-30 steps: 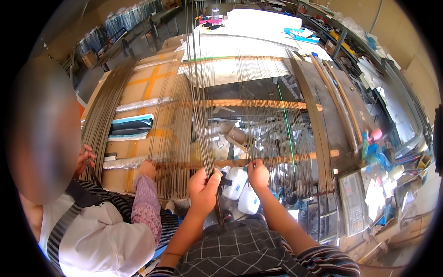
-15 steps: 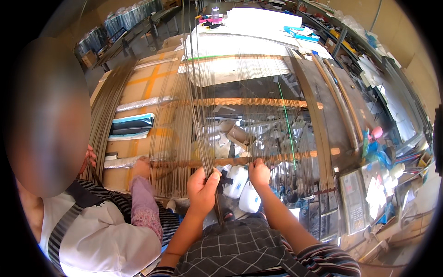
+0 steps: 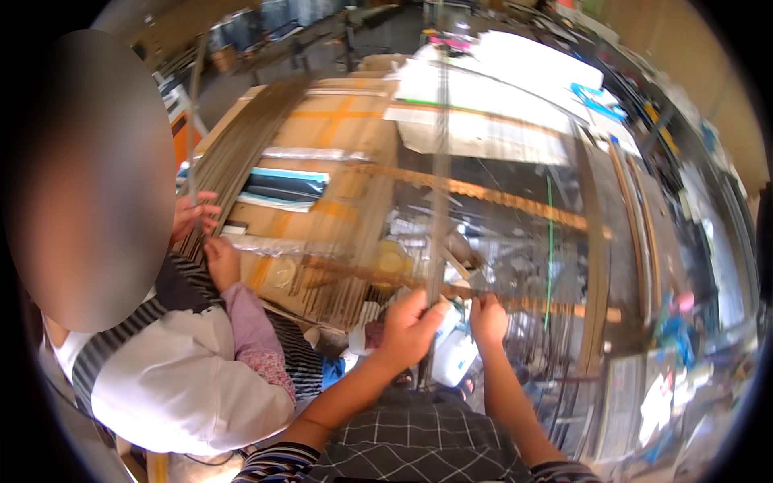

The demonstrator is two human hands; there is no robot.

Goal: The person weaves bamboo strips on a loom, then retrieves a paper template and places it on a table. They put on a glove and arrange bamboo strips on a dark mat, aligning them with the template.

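Note:
My left hand is closed around a bundle of long, thin grey-brown strips. The bundle stretches away from me over the frame, its lower end hanging in front of my apron. Just to the right, my right hand is closed near the lower wooden bar, beside more fine strips. Whatever its fingers pinch is too small and blurred to make out. Farther off, a notched wooden bar lies crosswise under the strips.
At my left a co-worker's hands are at a thick bundle of strips. Below my hands stands a white plastic jug. White sheets cover the far table; a cluttered bench stands at the right.
The view has swung left, so the scene sits farther right and blurs. My left hand keeps its hold on the bundle. The co-worker's hand has left the lower bar for the thick left bundle.

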